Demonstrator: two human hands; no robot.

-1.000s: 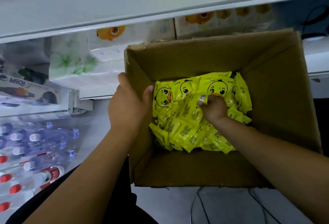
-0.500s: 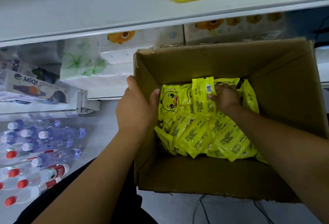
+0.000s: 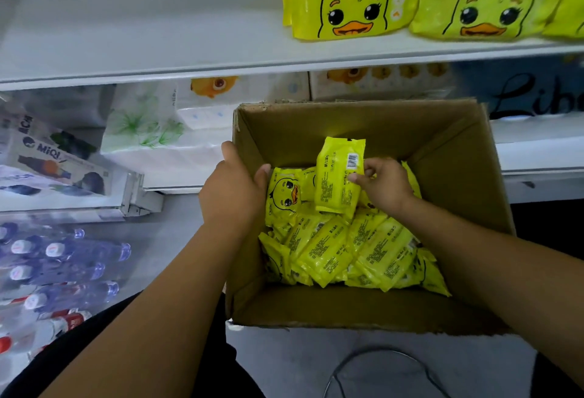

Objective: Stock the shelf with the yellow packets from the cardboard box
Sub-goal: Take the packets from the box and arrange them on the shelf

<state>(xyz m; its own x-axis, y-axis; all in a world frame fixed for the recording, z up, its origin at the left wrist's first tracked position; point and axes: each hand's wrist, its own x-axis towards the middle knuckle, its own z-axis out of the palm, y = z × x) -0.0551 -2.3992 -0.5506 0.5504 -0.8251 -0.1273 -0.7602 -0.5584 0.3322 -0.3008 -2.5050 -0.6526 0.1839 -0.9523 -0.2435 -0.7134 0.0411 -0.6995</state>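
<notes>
One yellow packet [image 3: 336, 176] pinched in right grip [image 3: 384, 184], one cardboard box [image 3: 347, 126], its wall clasped by left grip [image 3: 234, 186].

The right hand [image 3: 384, 184] pinches one yellow packet [image 3: 339, 176] above the heap of packets [image 3: 347, 252] inside the cardboard box [image 3: 373, 119]; the left hand [image 3: 234, 189] grips the box's left wall below the shelf [image 3: 158, 34].

The brown cardboard box [image 3: 347, 126] holds bright yellow packets [image 3: 328, 255] with black print, one raised packet [image 3: 339, 176] showing a white barcode patch, the white shelf [image 3: 142, 34] carries larger yellow packs [image 3: 347, 2] printed with black-outlined duck faces and orange beaks, and a white wrapper [image 3: 145, 126] bears green leaves
</notes>
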